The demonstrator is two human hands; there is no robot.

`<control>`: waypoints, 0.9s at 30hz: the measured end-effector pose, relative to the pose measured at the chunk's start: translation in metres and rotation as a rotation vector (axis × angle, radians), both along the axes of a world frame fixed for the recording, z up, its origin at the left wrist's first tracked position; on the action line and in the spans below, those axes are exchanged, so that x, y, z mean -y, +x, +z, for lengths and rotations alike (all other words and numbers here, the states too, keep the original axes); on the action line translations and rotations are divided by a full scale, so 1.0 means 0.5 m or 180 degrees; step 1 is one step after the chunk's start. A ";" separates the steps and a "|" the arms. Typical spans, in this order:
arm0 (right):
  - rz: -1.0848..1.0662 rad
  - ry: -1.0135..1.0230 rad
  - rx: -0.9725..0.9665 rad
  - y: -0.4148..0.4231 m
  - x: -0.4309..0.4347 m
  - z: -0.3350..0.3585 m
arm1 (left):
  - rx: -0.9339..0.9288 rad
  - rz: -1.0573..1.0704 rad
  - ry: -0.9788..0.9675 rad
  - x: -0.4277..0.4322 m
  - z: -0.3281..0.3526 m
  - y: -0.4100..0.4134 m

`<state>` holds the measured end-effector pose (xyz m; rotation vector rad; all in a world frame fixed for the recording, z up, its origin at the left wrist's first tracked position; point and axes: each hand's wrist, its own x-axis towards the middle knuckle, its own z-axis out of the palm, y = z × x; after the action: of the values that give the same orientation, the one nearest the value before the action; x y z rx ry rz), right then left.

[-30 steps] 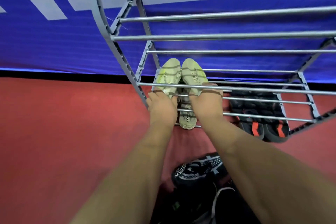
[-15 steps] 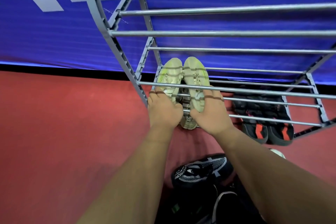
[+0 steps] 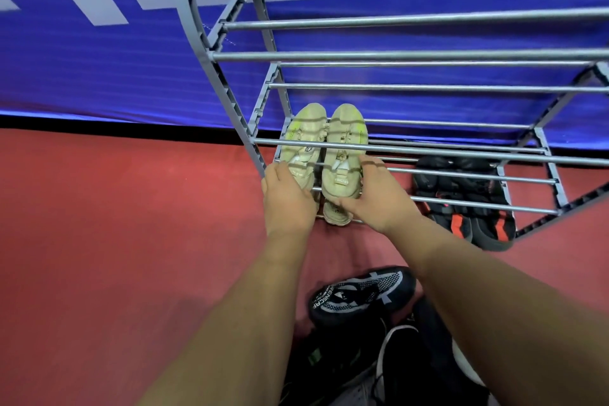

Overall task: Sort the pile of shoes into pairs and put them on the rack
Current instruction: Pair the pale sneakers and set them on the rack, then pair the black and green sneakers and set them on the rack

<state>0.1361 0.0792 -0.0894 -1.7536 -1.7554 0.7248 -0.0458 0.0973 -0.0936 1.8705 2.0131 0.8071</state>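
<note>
Seating the pair: two pale olive sneakers lie side by side on a lower tier of the rack, at its left end, toes twd the wall, heels twd the person.
Left hand: wraps the heel of the left shoe, fingers curled over its outer edge; prob. there to steer the heel onto the front bar.
Right hand: grips the right shoe, fingers curled round the outer side, thumb across the heel; the two-sided hold keeps it pressed vs. its mate.
Why toes-in: soles span the bars front to back, so neither shoe drops thru the gaps; heels out are easy to grab later.
Why left end: the side frame acts as a stop, and the rest of the tier is free for more pairs.
Tier below: another beige shoe shows under the heels; can't tell if its mate is there.
Black pair w/ orange stripes: on a low tier to the right, well apart from the olive pair.
Pile: dark shoes on the red floor near the person, unsorted.
Progress: early-ish, I'd judge; several shoes to go.
Risk: a heel short of the bar could tip on release.
</note>
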 end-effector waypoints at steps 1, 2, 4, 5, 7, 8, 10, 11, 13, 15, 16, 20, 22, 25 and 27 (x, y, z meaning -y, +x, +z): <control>-0.0046 -0.0011 0.0036 -0.001 -0.002 0.009 | 0.0072 0.0054 -0.0013 0.008 0.000 -0.004; -0.0083 -0.0070 0.0129 -0.004 -0.003 0.015 | 0.0168 0.0103 -0.0031 0.016 -0.002 -0.009; -0.0132 -0.0231 0.0324 -0.010 -0.002 0.018 | 0.0398 0.0134 -0.0070 0.030 -0.006 -0.017; -0.0178 -0.0289 0.0363 -0.015 -0.002 0.016 | 0.0500 0.0126 -0.0112 0.037 -0.007 -0.021; -0.0252 -0.0395 0.0399 -0.025 0.001 0.008 | 0.0627 0.0098 -0.0223 0.050 -0.007 -0.028; -0.0271 -0.0441 0.0413 -0.030 0.003 0.006 | 0.0649 0.0073 -0.0252 0.057 -0.007 -0.033; -0.0295 -0.0518 0.0423 -0.030 0.004 0.006 | 0.0609 -0.0003 -0.0266 0.067 -0.005 -0.043; -0.0290 -0.0550 0.0431 -0.027 0.005 0.008 | 0.0564 -0.0042 -0.0297 0.072 -0.004 -0.048; -0.0255 -0.0635 0.0482 -0.021 0.006 0.016 | 0.0425 -0.0078 -0.0493 0.083 0.003 -0.052; -0.0190 -0.0724 0.0435 -0.023 0.013 0.025 | 0.0207 -0.0024 -0.0899 0.098 0.007 -0.053; -0.0177 -0.0737 0.0380 -0.024 0.019 0.026 | 0.0062 -0.0008 -0.1190 0.106 0.008 -0.054; -0.0448 -0.0185 0.0613 -0.028 0.076 0.022 | -0.0714 -0.0557 -0.2321 0.143 -0.010 -0.068; -0.0651 -0.0044 0.0650 -0.020 0.126 0.011 | -0.0966 -0.0887 -0.2571 0.170 -0.034 -0.071; -0.0487 -0.0666 0.0663 0.006 0.208 -0.035 | -0.1050 -0.1205 -0.2858 0.227 -0.087 -0.080; 0.0040 -0.1229 0.0926 0.028 0.263 -0.072 | -0.1021 -0.1398 -0.3034 0.271 -0.124 -0.097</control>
<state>0.1503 -0.0524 -0.1252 -2.1994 -1.9111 0.8982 -0.0944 -0.0382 -0.1559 1.7429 1.5610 -0.5271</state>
